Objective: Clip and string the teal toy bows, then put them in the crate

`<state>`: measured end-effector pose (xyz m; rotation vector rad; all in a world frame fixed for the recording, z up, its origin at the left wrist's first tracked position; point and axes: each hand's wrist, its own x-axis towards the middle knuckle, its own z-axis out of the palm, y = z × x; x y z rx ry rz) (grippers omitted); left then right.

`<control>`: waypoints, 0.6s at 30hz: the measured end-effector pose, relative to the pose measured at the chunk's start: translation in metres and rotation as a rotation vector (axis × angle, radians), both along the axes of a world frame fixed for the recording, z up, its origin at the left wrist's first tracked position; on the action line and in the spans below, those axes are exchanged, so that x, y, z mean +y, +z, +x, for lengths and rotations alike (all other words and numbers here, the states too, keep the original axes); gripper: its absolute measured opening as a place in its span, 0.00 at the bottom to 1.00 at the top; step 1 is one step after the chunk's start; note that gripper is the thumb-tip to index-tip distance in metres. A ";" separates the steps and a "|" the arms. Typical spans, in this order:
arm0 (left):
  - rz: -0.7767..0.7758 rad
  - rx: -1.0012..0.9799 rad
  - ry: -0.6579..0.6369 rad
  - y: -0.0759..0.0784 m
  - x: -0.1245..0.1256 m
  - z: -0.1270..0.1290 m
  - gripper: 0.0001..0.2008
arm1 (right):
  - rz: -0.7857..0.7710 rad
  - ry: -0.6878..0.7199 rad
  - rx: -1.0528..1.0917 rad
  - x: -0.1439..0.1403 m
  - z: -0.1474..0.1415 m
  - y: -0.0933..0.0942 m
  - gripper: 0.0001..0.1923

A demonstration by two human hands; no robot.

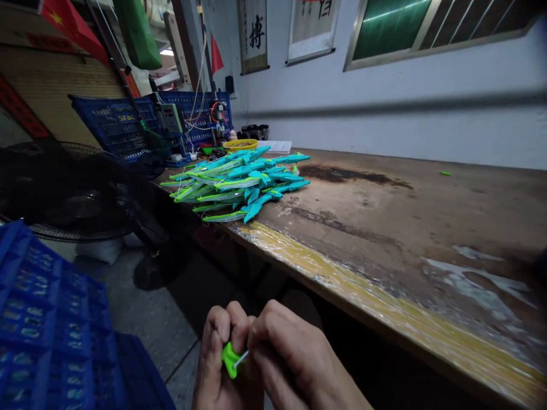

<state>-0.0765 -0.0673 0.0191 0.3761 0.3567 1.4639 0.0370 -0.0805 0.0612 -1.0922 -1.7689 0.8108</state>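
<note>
Low in the head view, in front of the table edge, my left hand (222,353) is closed around a small bright green plastic piece (231,360). My right hand (294,353) is pressed up against it, with thumb and fingers pinched together. A thin whitish rod or cord (241,358) runs from the green piece to the right fingertips; its far end is hidden by the fingers. On the table beyond lies a heap of turquoise and lime green toy-like plastic pieces (252,171), some with clear parts.
The wooden table (363,210) has yellow tape (325,267) along its front edge. A small green bit (445,173) lies far right. A yellow bowl (240,145) stands behind the heap. At left are a dark fan (85,199) and blue crates (47,319).
</note>
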 end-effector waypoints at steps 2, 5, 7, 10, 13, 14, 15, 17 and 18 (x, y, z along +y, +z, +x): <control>0.001 0.013 0.002 0.001 0.000 0.001 0.14 | 0.002 0.013 -0.013 0.000 -0.001 0.000 0.07; 0.008 0.055 0.011 0.002 0.001 0.000 0.15 | 0.023 0.002 -0.060 0.000 -0.002 0.000 0.07; 0.010 0.087 0.023 0.002 0.001 0.000 0.16 | 0.048 -0.021 -0.092 0.000 -0.002 -0.001 0.07; 0.009 0.103 0.032 0.001 0.002 0.000 0.17 | 0.092 -0.034 -0.115 0.000 -0.003 -0.003 0.07; 0.006 0.089 0.027 0.001 0.002 0.000 0.16 | 0.132 -0.037 -0.126 0.000 -0.004 -0.005 0.08; 0.009 0.085 0.022 0.002 0.002 0.000 0.16 | 0.141 -0.038 -0.130 0.000 -0.004 -0.006 0.08; 0.015 0.082 0.017 0.002 0.002 0.001 0.16 | 0.149 -0.039 -0.129 -0.001 -0.004 -0.006 0.07; 0.027 0.083 0.009 0.002 0.002 0.001 0.16 | 0.160 -0.049 -0.127 -0.001 -0.003 -0.007 0.07; 0.033 0.084 0.008 0.002 0.002 0.002 0.16 | 0.160 -0.049 -0.126 -0.002 -0.002 -0.007 0.07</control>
